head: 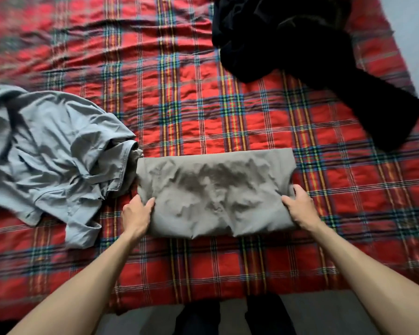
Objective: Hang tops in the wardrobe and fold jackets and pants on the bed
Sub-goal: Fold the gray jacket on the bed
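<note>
A crumpled grey shirt (58, 160) crowds just left of the left hand (136, 215), touching the folded taupe garment (215, 192) between both hands. The bedcover (203, 105) lies open ahead and right of the right hand (300, 206); black clothes (300, 49) sprawl farther ahead.

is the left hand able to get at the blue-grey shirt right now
Probably yes, once it lets go: the left hand grips the edge of the folded beige garment, but the blue-grey shirt lies just to its left, nothing between them.

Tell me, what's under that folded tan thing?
The red plaid blanket runs under the folded tan garment. The left hand and right hand grip its ends; its underside is hidden.
</note>
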A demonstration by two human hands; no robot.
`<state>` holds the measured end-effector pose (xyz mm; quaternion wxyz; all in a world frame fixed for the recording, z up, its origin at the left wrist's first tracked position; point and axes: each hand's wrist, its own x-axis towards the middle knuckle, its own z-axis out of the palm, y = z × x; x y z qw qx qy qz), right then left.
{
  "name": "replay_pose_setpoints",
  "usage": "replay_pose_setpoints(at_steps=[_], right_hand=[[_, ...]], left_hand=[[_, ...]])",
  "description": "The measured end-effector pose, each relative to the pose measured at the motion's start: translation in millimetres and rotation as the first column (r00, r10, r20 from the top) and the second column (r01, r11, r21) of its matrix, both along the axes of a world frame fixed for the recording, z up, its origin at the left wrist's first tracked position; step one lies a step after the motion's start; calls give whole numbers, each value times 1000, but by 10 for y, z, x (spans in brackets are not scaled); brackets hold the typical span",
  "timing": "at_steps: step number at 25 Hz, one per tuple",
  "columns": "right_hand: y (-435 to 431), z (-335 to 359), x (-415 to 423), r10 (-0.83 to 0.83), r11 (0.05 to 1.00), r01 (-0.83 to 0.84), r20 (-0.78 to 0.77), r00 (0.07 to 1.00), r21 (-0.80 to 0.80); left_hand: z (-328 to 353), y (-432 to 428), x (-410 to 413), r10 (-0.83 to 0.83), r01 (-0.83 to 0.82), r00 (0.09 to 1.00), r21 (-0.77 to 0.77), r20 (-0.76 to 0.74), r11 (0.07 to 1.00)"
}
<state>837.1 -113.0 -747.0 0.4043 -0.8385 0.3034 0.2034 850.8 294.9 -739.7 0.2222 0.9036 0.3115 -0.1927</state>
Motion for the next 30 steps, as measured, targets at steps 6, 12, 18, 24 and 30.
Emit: replay_pose_setpoints(at_steps=[6,12,18,24,30], right_hand=[[224,1636,448,225,969,-239,168,960,64],[141,3031,-25,103,992,-122,298,949,46],[300,4112,-1151,-139,980,188,429,892,-72],[615,5102,-2902,-338,849,475,453,825,-231],[1098,5917,-5088,-423,769,500,270,865,-397]], left_hand=[[1825,-580,720,-341,347,933,-36,115,937],[3405,-1188,834,-659,674,719,9,222,739],[4379,-1657,419,-904,919,288,175,315,354],[5392,-2084,-835,-886,975,-148,216,439,-56],[6129,-2473,-2667,-676,835,-545,244,497,-493]])
